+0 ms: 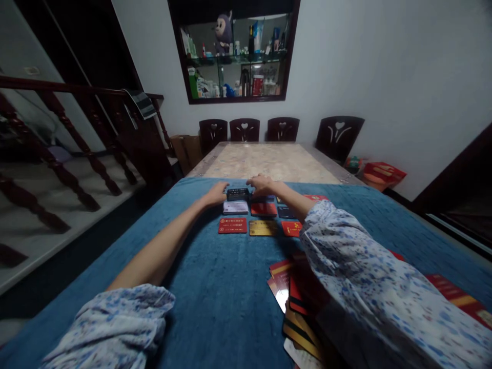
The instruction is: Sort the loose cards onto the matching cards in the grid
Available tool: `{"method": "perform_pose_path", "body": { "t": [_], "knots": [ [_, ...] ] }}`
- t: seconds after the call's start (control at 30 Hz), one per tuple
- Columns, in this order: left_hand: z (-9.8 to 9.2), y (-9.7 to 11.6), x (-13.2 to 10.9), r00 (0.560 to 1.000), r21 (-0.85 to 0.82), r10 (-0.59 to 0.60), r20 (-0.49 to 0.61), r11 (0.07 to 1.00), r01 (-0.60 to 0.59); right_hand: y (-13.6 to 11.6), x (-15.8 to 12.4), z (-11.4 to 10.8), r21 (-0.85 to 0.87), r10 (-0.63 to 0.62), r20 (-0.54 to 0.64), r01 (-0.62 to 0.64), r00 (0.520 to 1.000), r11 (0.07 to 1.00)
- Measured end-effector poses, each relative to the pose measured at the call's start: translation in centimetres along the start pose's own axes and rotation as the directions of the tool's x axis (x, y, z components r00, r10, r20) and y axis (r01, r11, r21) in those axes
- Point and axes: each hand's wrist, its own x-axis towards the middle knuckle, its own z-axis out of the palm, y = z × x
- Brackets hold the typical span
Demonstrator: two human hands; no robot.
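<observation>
Playing-card-sized bank-style cards lie in rows on the blue cloth. My left hand [217,193] rests beside the left edge of a black card [238,194] in the farthest row, its fingers apart. Over the same row, my right hand [263,184] reaches in with bent, parted fingers, close to the black card's right side and partly covering a dark blue-purple card [268,198]. Nearer are a whitish card [236,207], a red card [263,209] and a dark card [286,212]. The front row has a red card [232,225], a gold card [263,228] and an orange-red card [291,228].
A loose pile of red and gold cards [300,328] lies under my right forearm. More red cards [457,297] are at the right. Beyond the blue cloth [215,297] stretches the patterned tabletop [261,159], with dark chairs [245,130] around it.
</observation>
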Motion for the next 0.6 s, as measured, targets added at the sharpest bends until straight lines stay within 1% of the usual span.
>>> {"method": "perform_pose_path", "body": {
  "t": [0.1,0.2,0.27,0.43,0.6],
  "knots": [
    [0.0,0.6,-1.2,0.997,0.042,-0.019,-0.073,0.999,0.022,-0.3,-1.3,-0.4,-0.004,-0.018,-0.058,0.018,0.998,1.000],
    [0.0,1.3,-2.3,0.990,0.065,0.022,-0.138,0.998,-0.013,-0.7,-2.7,-0.7,0.009,-0.032,-0.125,0.034,0.992,0.999],
    [0.0,1.8,-3.1,0.985,0.076,0.049,-0.164,0.996,-0.037,-0.9,-3.7,-1.0,0.011,-0.038,-0.162,0.040,0.986,0.999],
    [0.3,2.8,-4.9,0.981,0.120,0.077,-0.177,0.991,-0.056,-1.5,-5.8,-1.2,-0.028,-0.045,-0.205,0.040,0.978,0.999],
    [0.7,3.8,-6.3,0.977,0.115,0.113,-0.181,0.989,-0.093,-1.4,-7.4,-0.5,-0.043,-0.063,-0.206,0.056,0.977,0.998]
  ]
}}
